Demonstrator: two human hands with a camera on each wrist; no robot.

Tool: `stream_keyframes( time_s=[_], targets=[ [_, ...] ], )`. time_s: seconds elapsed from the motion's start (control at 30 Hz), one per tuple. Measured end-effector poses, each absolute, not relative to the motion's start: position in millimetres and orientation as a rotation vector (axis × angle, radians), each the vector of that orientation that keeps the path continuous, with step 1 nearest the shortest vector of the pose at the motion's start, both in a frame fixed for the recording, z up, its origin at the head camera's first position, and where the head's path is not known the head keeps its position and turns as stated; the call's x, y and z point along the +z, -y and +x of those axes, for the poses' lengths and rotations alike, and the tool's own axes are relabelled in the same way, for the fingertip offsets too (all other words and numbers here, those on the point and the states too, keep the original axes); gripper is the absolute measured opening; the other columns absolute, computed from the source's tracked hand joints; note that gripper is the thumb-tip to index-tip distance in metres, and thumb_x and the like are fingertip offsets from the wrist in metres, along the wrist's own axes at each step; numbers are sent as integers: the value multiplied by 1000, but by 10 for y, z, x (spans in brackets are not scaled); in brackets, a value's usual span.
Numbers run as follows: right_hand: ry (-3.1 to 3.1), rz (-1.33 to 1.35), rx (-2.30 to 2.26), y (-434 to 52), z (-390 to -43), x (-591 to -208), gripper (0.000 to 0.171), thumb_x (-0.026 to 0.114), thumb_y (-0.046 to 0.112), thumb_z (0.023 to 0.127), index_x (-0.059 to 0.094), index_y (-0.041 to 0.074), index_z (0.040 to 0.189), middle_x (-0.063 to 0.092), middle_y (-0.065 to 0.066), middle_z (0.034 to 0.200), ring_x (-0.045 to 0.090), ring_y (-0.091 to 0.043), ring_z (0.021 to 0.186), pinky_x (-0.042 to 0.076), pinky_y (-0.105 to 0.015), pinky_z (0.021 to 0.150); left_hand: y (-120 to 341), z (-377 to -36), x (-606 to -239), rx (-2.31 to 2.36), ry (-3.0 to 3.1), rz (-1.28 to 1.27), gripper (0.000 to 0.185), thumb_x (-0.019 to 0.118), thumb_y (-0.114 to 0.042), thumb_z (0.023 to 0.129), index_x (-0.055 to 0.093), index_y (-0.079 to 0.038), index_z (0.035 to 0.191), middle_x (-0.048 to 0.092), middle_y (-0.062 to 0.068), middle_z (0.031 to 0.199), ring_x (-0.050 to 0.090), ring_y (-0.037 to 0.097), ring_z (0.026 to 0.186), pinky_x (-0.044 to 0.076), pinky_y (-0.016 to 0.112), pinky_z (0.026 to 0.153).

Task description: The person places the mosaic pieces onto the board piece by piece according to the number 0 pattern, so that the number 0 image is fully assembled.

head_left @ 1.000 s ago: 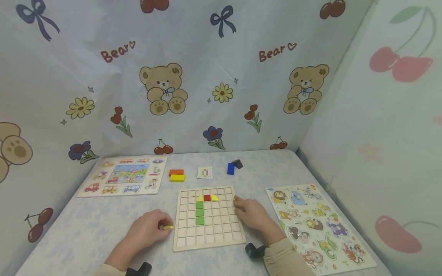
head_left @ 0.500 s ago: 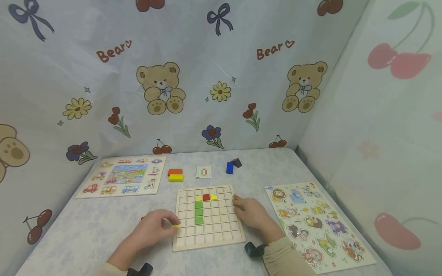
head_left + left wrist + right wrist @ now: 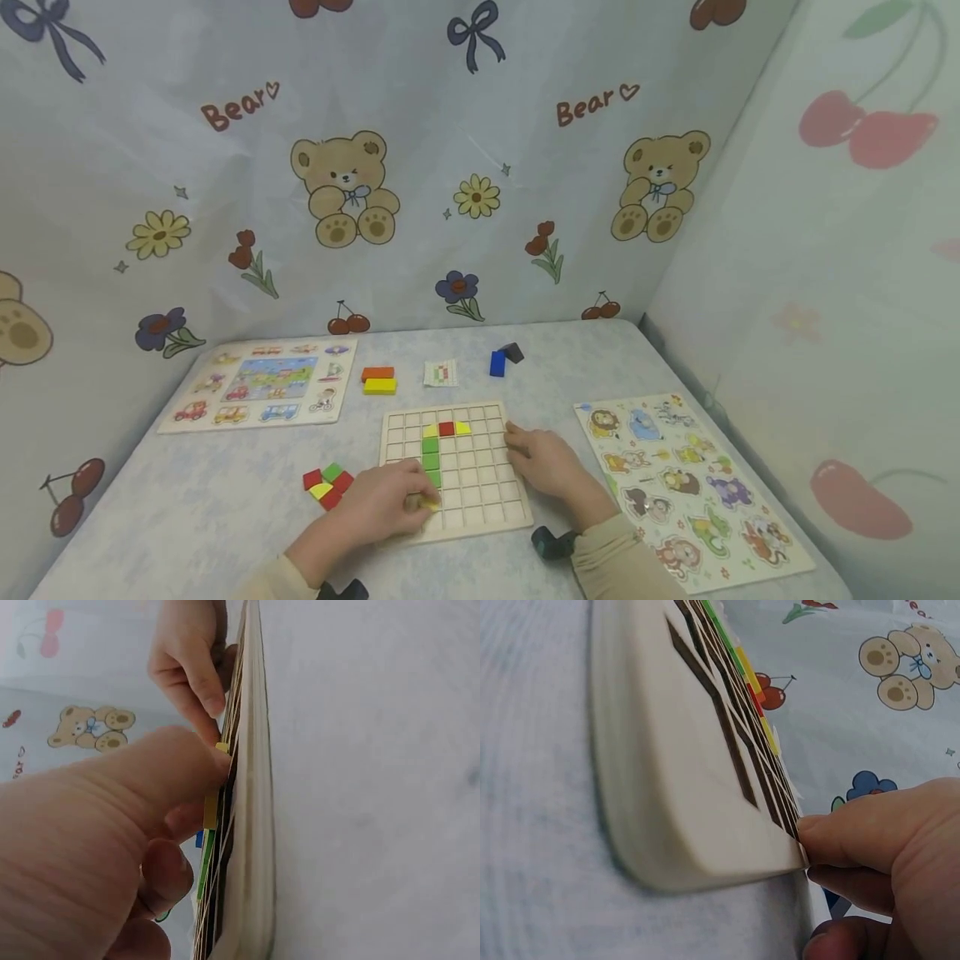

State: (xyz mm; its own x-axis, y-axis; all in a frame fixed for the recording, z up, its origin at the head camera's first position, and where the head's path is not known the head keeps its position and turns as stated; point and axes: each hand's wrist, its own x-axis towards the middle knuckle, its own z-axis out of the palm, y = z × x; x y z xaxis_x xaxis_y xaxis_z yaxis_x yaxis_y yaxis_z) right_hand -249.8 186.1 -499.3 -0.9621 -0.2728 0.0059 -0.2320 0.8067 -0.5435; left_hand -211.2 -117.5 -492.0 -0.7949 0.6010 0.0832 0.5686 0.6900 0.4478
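Observation:
A wooden grid board lies on the table in front of me. It holds a green column topped by a yellow, red, yellow row. My left hand pinches a small yellow piece over the board's lower left cells, just under the green column; the left wrist view shows the yellow piece at my fingertip against the board. My right hand rests against the board's right edge, and its fingers touch the board's rim.
A loose cluster of red, green and yellow pieces lies left of the board. Behind it are orange and yellow blocks, a small pattern card and blue and black blocks. A vehicle puzzle lies far left, an animal puzzle right.
My left hand moved right from the table onto the board with the yellow piece, uncovering the cluster of loose pieces. The right hand stayed at the board's edge.

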Motion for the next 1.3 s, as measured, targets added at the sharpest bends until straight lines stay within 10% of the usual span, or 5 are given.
stream_keyframes(
  time_s=[0.27,0.6,1.0,1.3],
  targets=[
    [-2924,-415,-889,-1865,-2502,-4974,40,62,25,102,65,9,139,52,-1,155,49,-32,143,40,-52,115,1204,-2077,-4861,664,-2890,1129,14,78,-30,92,82,-34,105,73,-23,109,70,2,103,58,31,86],
    [-2931,-420,-884,-1864,-2498,-4964,39,62,24,102,65,9,139,51,-1,155,49,-31,143,40,-51,115,1194,-2107,-4930,683,-2955,1151,12,80,-29,91,82,-35,101,68,-24,101,64,-3,86,54,20,73],
    [-2932,-439,-903,-1866,-2502,-4956,39,64,23,102,66,8,137,52,-2,154,50,-32,142,40,-51,115,1921,-2155,-4559,694,-3091,12,38,76,-23,92,72,-17,129,70,5,126,63,17,82,51,37,65],
    [-2916,-404,-913,-1864,-2483,-4959,39,63,23,102,65,8,138,52,-2,155,49,-32,143,39,-52,115,2209,-2209,-4686,631,-2959,-49,35,83,-20,85,73,-12,117,73,3,106,65,21,92,55,48,77]
  ],
)
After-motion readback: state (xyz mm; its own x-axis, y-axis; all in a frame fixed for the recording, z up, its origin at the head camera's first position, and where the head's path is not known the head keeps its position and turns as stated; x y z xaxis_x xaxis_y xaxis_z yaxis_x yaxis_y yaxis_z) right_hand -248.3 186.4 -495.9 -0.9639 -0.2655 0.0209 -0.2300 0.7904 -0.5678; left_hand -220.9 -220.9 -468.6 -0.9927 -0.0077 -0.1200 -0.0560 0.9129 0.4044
